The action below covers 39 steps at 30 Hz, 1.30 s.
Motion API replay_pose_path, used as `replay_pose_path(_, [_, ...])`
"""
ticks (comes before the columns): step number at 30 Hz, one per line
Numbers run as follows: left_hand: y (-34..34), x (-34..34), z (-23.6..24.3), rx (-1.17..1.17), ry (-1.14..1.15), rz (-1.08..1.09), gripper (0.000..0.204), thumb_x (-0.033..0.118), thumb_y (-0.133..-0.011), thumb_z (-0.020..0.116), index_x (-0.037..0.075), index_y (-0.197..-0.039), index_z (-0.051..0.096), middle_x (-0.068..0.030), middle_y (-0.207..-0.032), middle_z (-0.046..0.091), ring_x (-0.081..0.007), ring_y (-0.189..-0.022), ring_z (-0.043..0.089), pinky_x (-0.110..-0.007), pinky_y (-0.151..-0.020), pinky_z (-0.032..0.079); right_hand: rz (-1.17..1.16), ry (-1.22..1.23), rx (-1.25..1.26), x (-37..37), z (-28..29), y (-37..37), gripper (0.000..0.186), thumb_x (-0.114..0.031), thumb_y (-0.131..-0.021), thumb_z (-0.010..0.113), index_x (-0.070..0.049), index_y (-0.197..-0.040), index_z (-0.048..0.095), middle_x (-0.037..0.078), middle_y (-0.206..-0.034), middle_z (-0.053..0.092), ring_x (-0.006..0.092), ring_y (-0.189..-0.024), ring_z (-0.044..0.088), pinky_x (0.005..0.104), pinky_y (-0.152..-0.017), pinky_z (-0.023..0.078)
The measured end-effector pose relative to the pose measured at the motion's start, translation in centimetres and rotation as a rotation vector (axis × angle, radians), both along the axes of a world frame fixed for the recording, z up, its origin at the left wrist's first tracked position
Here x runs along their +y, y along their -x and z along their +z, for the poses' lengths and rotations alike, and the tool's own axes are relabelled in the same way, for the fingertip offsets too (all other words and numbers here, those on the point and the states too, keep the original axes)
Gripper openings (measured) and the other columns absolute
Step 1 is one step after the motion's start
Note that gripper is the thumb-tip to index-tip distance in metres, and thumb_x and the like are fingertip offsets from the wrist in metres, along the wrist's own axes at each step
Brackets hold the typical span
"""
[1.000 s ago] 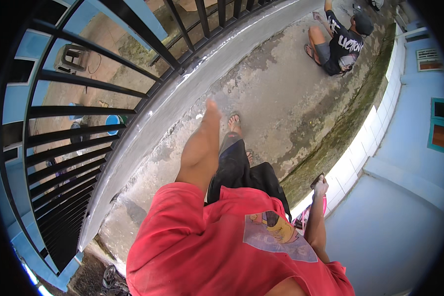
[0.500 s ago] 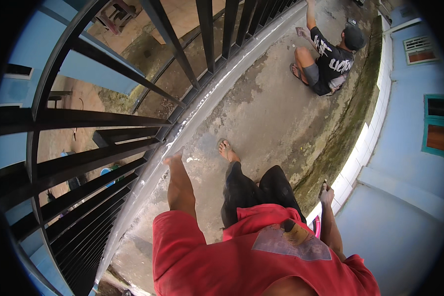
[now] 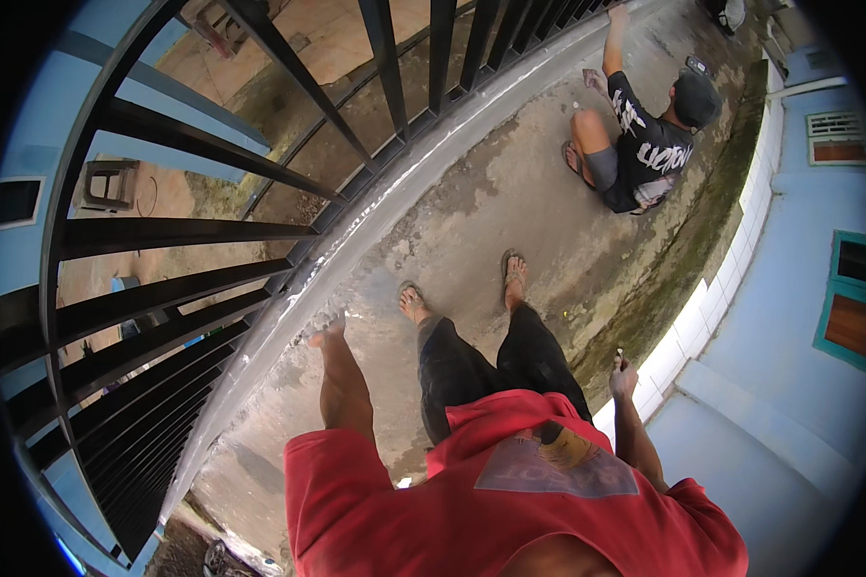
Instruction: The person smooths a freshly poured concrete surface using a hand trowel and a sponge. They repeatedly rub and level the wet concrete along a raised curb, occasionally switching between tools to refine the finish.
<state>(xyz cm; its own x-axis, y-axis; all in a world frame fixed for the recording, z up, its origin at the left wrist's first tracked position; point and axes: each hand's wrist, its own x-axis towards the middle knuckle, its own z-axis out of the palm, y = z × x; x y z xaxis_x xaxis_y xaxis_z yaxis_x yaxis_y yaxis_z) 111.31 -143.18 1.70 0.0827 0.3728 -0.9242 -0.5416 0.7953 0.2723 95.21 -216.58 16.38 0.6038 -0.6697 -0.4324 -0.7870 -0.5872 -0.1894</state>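
Black steel railing of thick square bars (image 3: 192, 231) runs along the left edge of the stained grey concrete walkway (image 3: 481, 221), set on a pale painted kerb (image 3: 375, 216). Light blue wall with a white tiled base (image 3: 741, 317) bounds the right edge. Person in red shirt stands mid-walkway in sandals. A second person in a black printed shirt and cap (image 3: 645, 144) squats at the far end by the railing, one arm up on the bars. Left hand (image 3: 325, 334) is extended down to the kerb at the railing base, fingers loosely curled, holding nothing visible. Right hand (image 3: 624, 377) hangs near the tiled base, closed on a small dark object (image 3: 620, 357), too small to identify.
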Motion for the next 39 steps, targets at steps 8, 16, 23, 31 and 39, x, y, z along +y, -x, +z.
replay_pose_path(8, [19.7, -18.0, 5.4, 0.328, 0.014, 0.028, 0.096, 0.078, -0.099, 0.036, 0.015, -0.169, 0.018, -0.0104, -0.175, 0.019, -0.0352, -0.16, 0.024, -0.064, -0.126, 0.024, 0.107, -0.086, 0.245, -12.6, -8.5, -11.4, 0.042, -0.039, -0.104, 0.062, -0.004, -0.118, 0.078, 0.025, -0.105, 0.077, 0.0431, -0.104, 0.072, 0.0497, -0.089, 0.053])
replay_pose_path(16, [35.4, -31.5, 9.3, 0.506, 0.198, 0.043, 0.09, 0.072, -0.102, 0.038, 0.016, -0.17, 0.018, -0.0094, -0.176, 0.022, -0.037, -0.158, 0.03, -0.061, -0.125, 0.026, 0.769, -0.093, -0.052, -3.9, -6.4, -38.1, 0.032, -0.02, -0.102, 0.063, -0.008, -0.131, 0.072, 0.02, -0.116, 0.076, 0.0391, -0.109, 0.071, 0.047, -0.089, 0.054])
replay_pose_path(23, [33.2, -30.3, 5.3, 0.904, 0.108, -0.55, 0.077, 0.066, -0.103, 0.05, 0.01, -0.157, 0.05, -0.0156, -0.146, 0.062, -0.0385, -0.135, 0.059, -0.058, -0.107, 0.047, 1.29, -0.228, -0.495, 16.1, -8.0, -47.8, 0.042, -0.003, -0.098, 0.063, -0.012, -0.139, 0.066, 0.014, -0.127, 0.067, 0.0355, -0.113, 0.066, 0.0447, -0.094, 0.053])
replay_pose_path(31, [15.1, -13.6, 4.3, 1.271, -0.808, -1.143, 0.059, 0.043, -0.104, 0.061, 0.002, -0.146, 0.056, -0.0245, -0.146, 0.06, -0.0406, -0.138, 0.053, -0.048, -0.117, 0.041, 1.551, -0.174, -0.584, 34.5, -12.8, -52.5, 0.05, -0.011, -0.107, 0.052, -0.019, -0.156, 0.051, 0.013, -0.159, 0.052, 0.0367, -0.146, 0.047, 0.0444, -0.121, 0.042])
replay_pose_path(39, [6.3, 6.0, 3.5, 1.361, -1.602, -1.106, 0.054, 0.034, -0.107, 0.057, 0.0, -0.149, 0.049, -0.0257, -0.155, 0.049, -0.0411, -0.149, 0.042, -0.049, -0.124, 0.033, 1.486, -0.25, -0.905, 39.4, -22.8, -52.1, 0.043, -0.02, -0.114, 0.042, -0.016, -0.155, 0.056, 0.01, -0.158, 0.054, 0.0326, -0.154, 0.039, 0.0406, -0.125, 0.032])
